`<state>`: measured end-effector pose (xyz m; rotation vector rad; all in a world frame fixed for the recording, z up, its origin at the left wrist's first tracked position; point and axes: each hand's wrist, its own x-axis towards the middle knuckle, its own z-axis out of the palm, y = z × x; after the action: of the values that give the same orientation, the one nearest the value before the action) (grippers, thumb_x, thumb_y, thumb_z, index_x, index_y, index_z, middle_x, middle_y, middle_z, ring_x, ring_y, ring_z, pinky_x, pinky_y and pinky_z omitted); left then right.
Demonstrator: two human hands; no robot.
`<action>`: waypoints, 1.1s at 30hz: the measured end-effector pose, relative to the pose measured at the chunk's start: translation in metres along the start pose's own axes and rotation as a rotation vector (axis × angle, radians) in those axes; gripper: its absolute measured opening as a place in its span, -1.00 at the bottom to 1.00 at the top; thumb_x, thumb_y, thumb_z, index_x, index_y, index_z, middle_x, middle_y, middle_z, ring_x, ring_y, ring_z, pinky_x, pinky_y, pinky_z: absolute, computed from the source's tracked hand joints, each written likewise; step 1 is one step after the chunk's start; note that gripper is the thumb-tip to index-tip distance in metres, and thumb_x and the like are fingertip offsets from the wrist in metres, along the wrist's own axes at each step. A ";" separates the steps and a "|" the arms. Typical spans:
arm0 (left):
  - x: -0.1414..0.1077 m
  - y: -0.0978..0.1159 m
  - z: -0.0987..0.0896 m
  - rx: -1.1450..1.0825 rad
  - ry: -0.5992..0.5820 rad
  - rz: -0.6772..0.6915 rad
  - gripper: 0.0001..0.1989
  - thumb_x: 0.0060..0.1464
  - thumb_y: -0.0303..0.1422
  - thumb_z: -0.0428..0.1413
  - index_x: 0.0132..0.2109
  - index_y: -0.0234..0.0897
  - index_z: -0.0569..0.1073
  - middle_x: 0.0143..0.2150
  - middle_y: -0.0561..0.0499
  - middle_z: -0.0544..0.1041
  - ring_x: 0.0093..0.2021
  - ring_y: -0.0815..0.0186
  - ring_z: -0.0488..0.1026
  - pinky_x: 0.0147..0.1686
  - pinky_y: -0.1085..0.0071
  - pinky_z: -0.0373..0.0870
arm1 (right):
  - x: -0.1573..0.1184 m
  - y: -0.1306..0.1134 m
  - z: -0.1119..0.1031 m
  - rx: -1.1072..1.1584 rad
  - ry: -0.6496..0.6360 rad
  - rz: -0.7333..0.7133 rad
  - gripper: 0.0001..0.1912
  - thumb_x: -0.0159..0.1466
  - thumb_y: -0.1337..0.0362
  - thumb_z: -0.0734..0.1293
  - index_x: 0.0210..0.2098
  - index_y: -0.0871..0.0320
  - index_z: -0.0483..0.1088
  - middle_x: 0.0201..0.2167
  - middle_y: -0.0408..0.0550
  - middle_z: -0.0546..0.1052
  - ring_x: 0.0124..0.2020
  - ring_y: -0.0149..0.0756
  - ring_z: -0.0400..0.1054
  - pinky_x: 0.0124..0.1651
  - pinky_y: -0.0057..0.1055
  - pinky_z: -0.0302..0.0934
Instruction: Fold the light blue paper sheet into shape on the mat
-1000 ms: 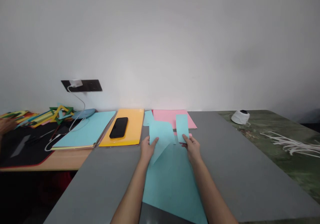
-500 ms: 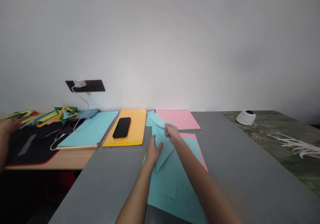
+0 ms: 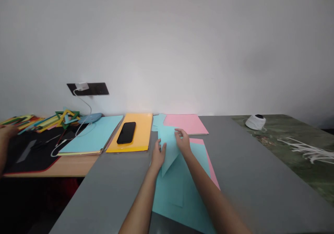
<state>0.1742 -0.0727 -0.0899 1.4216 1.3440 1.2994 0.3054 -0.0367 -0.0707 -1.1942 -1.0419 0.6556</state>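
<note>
A folded light-blue paper (image 3: 168, 141) with a pointed lower end is held between my two hands, above larger blue sheets (image 3: 167, 192) on the grey table. My left hand (image 3: 158, 154) grips its left edge, thumb in front and fingers partly behind. My right hand (image 3: 182, 140) has its fingers closed on the paper's upper right corner. A pink sheet (image 3: 212, 168) shows from under the right side of the blue sheets.
Behind lie a pink stack (image 3: 185, 122), a yellow pack (image 3: 142, 129) with a black phone (image 3: 126, 133), and a blue stack (image 3: 91, 134). Another person's hand (image 3: 9, 131) is at far left, near paper strips. White strips (image 3: 308, 150) and a white roll (image 3: 255, 122) are right.
The curled top part of the held paper now stands flatter and more upright. My right hand has shifted slightly to the right, and the view has moved a little.
</note>
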 end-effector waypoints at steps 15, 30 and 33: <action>0.000 0.014 0.000 -0.194 -0.160 -0.029 -0.59 -0.04 -0.18 0.00 -0.10 -0.38 0.38 -0.32 -0.09 0.51 -0.29 0.25 0.42 -0.29 0.36 0.32 | -0.039 0.000 -0.054 0.336 -0.487 0.468 -0.57 -0.09 0.15 0.37 -0.23 0.17 0.35 -0.61 -0.21 0.38 -0.66 -0.49 0.20 -0.61 -0.54 0.07; -0.011 0.025 -0.006 -0.136 -0.452 -0.250 -0.54 -0.15 0.02 0.00 -0.41 -0.35 0.42 -0.58 -0.01 0.45 -0.58 0.30 0.40 -0.62 0.44 0.28 | -0.024 0.021 -0.077 0.142 -0.061 0.454 -0.58 -0.14 0.03 0.36 -0.45 0.28 0.42 -0.58 -0.06 0.47 -0.57 -0.32 0.30 -0.53 -0.44 0.18; -0.009 0.024 -0.005 -0.026 -0.375 -0.207 -0.62 -0.23 -0.04 0.10 -0.53 -0.33 0.33 -0.70 0.08 0.37 -0.69 0.38 0.33 -0.72 0.52 0.17 | -0.021 0.024 -0.080 0.170 0.012 0.472 -0.60 -0.11 -0.01 0.33 -0.55 0.25 0.38 -0.69 -0.12 0.41 -0.64 -0.38 0.24 -0.61 -0.48 0.11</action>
<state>0.1751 -0.0860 -0.0671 1.3846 1.1783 0.8612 0.3721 -0.0821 -0.1020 -1.3001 -0.6770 1.0796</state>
